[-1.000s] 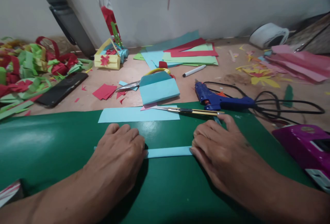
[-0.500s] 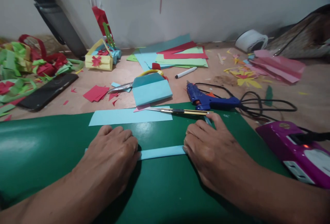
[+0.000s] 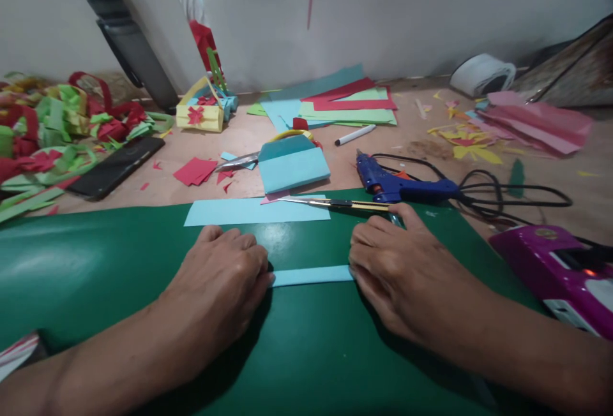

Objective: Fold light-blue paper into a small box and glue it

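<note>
A narrow light-blue paper strip point(image 3: 312, 275) lies across the green mat, stretched between my two hands. My left hand point(image 3: 227, 275) is closed on its left part, fingers curled and pressed down. At its right end my right hand point(image 3: 383, 263) pinches the strip, with the index finger extended toward the tail of a utility knife point(image 3: 354, 205); whether it touches the knife I cannot tell. Beyond the hands a wider light-blue paper piece point(image 3: 253, 211) lies flat, partly under the knife blade. A folded blue paper piece point(image 3: 294, 170) rests on scissors point(image 3: 239, 161).
A blue glue gun point(image 3: 407, 185) with a looped black cable and a magenta power strip point(image 3: 550, 269) are at the right. At the left lie a phone point(image 3: 117, 167) and a pile of coloured paper pieces point(image 3: 62, 116). A marker point(image 3: 355, 135) lies near stacked sheets point(image 3: 349, 110).
The whole scene has shifted slightly right in view as the camera turned. Both hands keep their hold on the strip, and the visible stretch between them is a little shorter.
</note>
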